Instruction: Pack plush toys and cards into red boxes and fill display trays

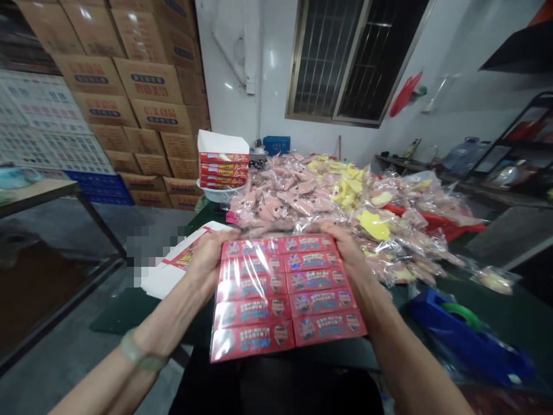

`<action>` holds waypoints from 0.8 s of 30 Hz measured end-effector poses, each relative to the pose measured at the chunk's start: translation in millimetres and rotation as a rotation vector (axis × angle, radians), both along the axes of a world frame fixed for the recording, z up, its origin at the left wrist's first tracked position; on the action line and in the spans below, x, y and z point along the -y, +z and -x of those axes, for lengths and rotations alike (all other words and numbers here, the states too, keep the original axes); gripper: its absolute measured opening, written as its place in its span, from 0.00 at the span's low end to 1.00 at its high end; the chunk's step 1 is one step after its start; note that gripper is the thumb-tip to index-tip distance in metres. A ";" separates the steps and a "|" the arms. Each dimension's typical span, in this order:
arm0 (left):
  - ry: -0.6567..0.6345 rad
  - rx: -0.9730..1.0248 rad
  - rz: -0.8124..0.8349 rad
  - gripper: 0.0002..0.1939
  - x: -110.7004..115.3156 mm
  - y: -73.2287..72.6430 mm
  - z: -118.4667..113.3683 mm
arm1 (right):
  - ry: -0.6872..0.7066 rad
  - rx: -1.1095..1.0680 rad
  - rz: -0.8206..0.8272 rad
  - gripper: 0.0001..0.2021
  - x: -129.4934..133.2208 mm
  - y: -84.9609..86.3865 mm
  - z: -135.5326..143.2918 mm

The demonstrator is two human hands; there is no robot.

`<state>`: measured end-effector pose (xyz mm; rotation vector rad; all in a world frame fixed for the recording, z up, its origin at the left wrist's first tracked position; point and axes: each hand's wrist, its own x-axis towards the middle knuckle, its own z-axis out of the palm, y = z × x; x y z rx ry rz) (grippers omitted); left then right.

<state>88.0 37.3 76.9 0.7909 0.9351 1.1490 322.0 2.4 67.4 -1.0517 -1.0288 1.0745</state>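
A shiny wrapped pack of red boxes (287, 297), arranged in two columns, is held up between both hands above the lap. My left hand (213, 251) grips its far left corner, and my right hand (343, 248) grips its far right corner. Most fingertips are hidden behind the pack. Beside my left hand lies a white and red flat carton (173, 271). Beyond the pack, a large heap of clear-bagged pink and yellow items (298, 193) covers much of the dark green table (116, 314).
A blue tape dispenser (466, 340) with green tape stands at the right. An open white box (223, 144) of red packs rests on a white basin (216, 193). Cardboard cartons (151, 83) are stacked at the back left. A side table (38, 196) stands at the left.
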 end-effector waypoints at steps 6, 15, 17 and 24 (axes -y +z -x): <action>0.027 -0.101 -0.528 0.10 12.5 -4.6 8.3 | -0.247 0.083 -0.263 0.10 59.4 -5.2 4.5; -0.043 -0.508 -0.669 0.10 87.1 -24.6 29.1 | -0.320 0.331 -0.141 0.10 140.1 -61.3 4.3; -0.026 -0.499 -0.670 0.08 90.1 -26.7 25.4 | -0.340 0.343 -0.064 0.11 137.6 -55.5 -5.2; 0.122 -0.501 -0.677 0.08 93.2 -37.5 16.1 | -0.841 0.767 -0.331 0.16 142.6 24.0 22.3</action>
